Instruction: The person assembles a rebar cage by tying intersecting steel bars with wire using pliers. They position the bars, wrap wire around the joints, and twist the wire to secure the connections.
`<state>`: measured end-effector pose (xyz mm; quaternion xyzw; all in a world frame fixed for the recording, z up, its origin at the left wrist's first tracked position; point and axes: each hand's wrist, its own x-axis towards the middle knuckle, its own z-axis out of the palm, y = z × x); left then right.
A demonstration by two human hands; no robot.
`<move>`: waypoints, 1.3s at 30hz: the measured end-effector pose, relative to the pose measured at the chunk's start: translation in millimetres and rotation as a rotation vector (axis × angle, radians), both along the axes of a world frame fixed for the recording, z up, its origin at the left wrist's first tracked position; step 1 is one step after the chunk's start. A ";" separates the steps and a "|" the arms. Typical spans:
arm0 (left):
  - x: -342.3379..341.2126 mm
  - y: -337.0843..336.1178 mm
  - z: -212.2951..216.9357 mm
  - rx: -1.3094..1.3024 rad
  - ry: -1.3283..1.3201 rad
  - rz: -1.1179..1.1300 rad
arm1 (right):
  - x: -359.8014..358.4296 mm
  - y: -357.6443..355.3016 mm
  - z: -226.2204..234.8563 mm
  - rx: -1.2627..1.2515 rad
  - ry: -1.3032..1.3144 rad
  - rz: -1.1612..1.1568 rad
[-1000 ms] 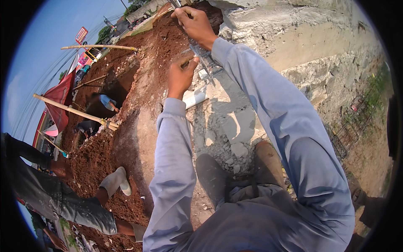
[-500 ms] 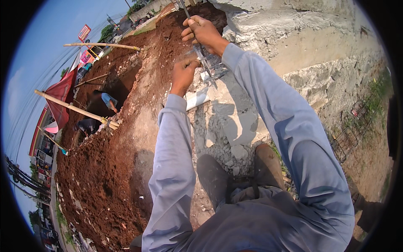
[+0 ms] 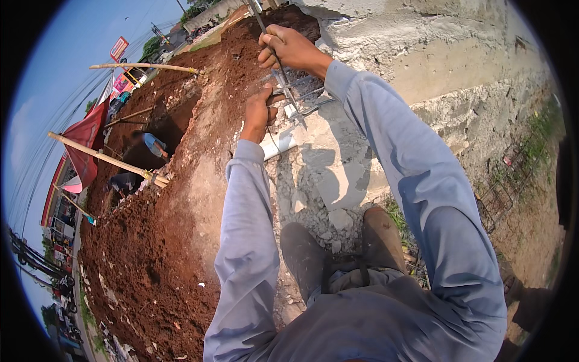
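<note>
Along the near edge of the concrete strip (image 3: 357,181) lies loose rubble (image 3: 339,220), and farther up, past a white pipe (image 3: 281,146) at its left edge, the left hand (image 3: 257,116) is half curled beside steel bars (image 3: 315,109), whether holding anything I cannot tell. At the strip's far edge these bars already cross, bare and uncovered, though any fastening is too small to make out, so what remains cannot be judged. Just beyond, the right hand (image 3: 294,49) curls firmly around a dark metal rod (image 3: 259,19) slanting upward.
</note>
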<state>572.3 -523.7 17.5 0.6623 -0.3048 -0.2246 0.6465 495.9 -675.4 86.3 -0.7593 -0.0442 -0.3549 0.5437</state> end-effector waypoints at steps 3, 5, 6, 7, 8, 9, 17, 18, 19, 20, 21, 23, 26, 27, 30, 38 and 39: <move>-4.1 -1.0 -1.7 -0.006 -0.070 0.052 | -5.5 5.1 7.7 -0.064 -0.119 -0.160; -8.7 1.6 -2.8 0.007 -0.103 0.102 | -9.6 4.2 10.9 -0.097 -0.161 -0.257; -3.6 1.1 -5.8 -0.022 -0.137 0.100 | -11.2 4.3 11.6 -0.113 -0.182 -0.305; -0.3 -1.7 -8.1 -0.055 -0.168 0.094 | -11.9 4.1 12.3 -0.117 -0.207 -0.329; 3.4 -3.3 -10.4 -0.087 -0.199 0.088 | -10.9 5.5 13.1 -0.123 -0.249 -0.341; 7.1 -3.2 -13.0 -0.090 -0.202 0.086 | -10.1 7.8 12.6 -0.127 -0.290 -0.352; 17.0 -7.8 -29.5 -0.118 -0.373 0.203 | -8.1 27.4 33.9 -0.159 -0.498 -0.332; 15.8 -7.3 -29.9 -0.117 -0.368 0.206 | -9.2 29.6 37.5 -0.155 -0.513 -0.320; 14.0 -6.2 -29.9 -0.118 -0.363 0.210 | -10.4 31.2 41.5 -0.152 -0.524 -0.309; 12.2 -4.9 -30.1 -0.118 -0.359 0.215 | -10.5 33.9 45.9 -0.153 -0.536 -0.294; 10.2 -3.5 -30.4 -0.148 -0.367 0.242 | -10.8 36.5 50.0 -0.152 -0.545 -0.279; -1.4 -3.4 -31.3 -0.205 -0.376 0.284 | -11.0 35.6 51.3 -0.151 -0.546 -0.258; -15.1 7.8 -27.2 -0.327 -0.268 0.363 | -5.3 38.8 48.8 -0.141 -0.529 -0.198; 5.2 6.4 -41.0 -0.365 -0.491 0.471 | -3.6 40.3 45.8 -0.132 -0.515 -0.174; 3.2 14.3 -34.2 -0.200 -0.546 0.419 | 1.4 30.5 33.9 -0.109 -0.458 -0.102; -1.7 9.4 -9.7 0.025 -0.676 0.214 | 18.1 16.7 15.3 -0.152 -0.139 -0.035; 2.0 9.2 -8.5 0.024 -0.690 0.184 | 19.8 17.3 12.7 -0.176 -0.111 -0.051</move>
